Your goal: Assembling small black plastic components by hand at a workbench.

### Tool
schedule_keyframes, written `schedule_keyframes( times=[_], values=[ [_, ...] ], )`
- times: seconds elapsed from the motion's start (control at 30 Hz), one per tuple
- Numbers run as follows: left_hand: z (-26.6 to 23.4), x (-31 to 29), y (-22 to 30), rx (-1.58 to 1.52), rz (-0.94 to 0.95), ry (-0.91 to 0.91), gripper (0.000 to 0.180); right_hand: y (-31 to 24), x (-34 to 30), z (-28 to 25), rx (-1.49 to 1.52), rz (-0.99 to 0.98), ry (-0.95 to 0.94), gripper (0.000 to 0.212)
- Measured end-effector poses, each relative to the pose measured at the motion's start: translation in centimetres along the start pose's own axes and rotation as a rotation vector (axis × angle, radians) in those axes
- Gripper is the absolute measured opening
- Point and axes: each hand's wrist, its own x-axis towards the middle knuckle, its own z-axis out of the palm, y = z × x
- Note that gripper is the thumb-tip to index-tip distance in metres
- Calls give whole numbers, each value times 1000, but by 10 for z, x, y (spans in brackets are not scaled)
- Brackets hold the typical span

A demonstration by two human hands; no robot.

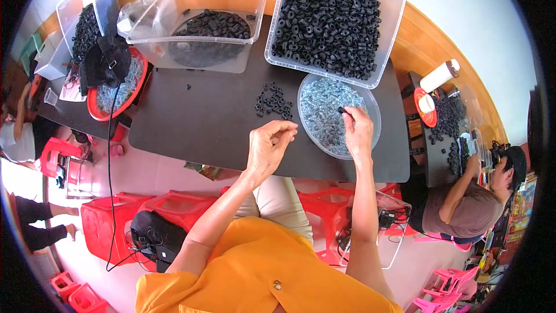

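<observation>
At the left hand's [270,144] two o'clock, the right hand [358,127] pinches a black piece [341,109] over a tub [377,117] of silvery parts [329,101]; slack fingers could drop it there. I can't make out whether the curled left hand holds anything; brushing the loose pile [274,102] at its twelve o'clock could scatter it.

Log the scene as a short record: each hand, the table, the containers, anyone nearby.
Left hand: fingers curled, above the table's near side; grip contents unclear
Right hand: pinching a black part over the round tub
Table: loose pile of black parts left of the tub
Round tub: small silvery pieces
Large bin: many black parts
Left bin: fewer black parts, plastic bag at its left
Nearby: a person at a side table, right
</observation>
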Motion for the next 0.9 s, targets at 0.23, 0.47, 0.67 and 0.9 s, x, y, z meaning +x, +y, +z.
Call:
schedule_keyframes(
  times=[0.23,0.47,0.67,0.9],
  values=[
    [11,1,9,-238,-87,-145,19,-53,-32,-21,760,327,-309,21],
    [3,-19,-8,-452,-205,-193,15,-75,-66,-14,620,161,-389,16],
    [-15,-21,-8,-466,-238,-137,9,-31,-19,-26,260,86,-70,17],
    [-18,-11,-18,-210,-176,-136,9,7,11,12,-63,-19,-129,13]
  ],
)
